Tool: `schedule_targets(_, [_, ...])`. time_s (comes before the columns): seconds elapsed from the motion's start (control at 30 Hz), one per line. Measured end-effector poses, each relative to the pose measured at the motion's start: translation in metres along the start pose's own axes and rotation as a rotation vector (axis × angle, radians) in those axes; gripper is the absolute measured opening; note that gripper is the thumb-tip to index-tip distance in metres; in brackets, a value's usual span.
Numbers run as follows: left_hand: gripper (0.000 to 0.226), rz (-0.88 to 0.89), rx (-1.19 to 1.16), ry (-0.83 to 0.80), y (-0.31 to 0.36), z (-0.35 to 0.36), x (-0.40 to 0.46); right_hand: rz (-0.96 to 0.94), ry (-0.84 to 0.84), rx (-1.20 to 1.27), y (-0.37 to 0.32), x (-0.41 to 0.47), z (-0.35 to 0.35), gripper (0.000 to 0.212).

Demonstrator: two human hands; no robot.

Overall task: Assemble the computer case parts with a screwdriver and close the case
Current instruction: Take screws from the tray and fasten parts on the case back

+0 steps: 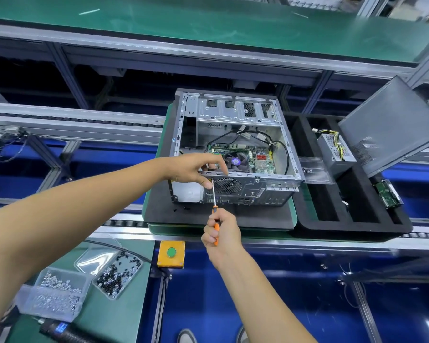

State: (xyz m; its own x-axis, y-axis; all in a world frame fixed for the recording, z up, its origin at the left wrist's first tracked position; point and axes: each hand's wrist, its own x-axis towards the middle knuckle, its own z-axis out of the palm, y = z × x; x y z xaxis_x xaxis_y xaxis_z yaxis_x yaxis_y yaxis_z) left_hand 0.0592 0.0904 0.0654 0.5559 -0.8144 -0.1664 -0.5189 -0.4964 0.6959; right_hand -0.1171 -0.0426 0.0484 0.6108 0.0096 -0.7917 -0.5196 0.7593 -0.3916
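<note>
The screwdriver (214, 209) tip is hidden behind the left hand (196, 170) fingers at the case (235, 154) rear edge, so whether it sits in a screw cannot be told, and most of the handle is covered by the right hand (221, 231). The motherboard's (253, 157) near edge is hidden behind the case rear wall, and the small black bits (186, 208) on the foam pad (233, 216) are too small to identify. The side panel (391, 125) is cut by the right edge, the dark tool (67, 331) and shoes (187, 336) by the bottom edge, and the far top right corner is blurred.
</note>
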Motion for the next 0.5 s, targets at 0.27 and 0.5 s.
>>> schedule_targets(0.27, [0.011, 0.002, 0.071, -0.072, 0.002, 0.001, -0.001, 0.088, -0.043, 0.009, 0.005, 0.000, 0.006, 0.024])
schedule_targets(0.5, [0.010, -0.031, 0.068, -0.037, 0.011, 0.002, -0.004, 0.125, -0.099, 0.049, 0.008, 0.000, 0.004, 0.026])
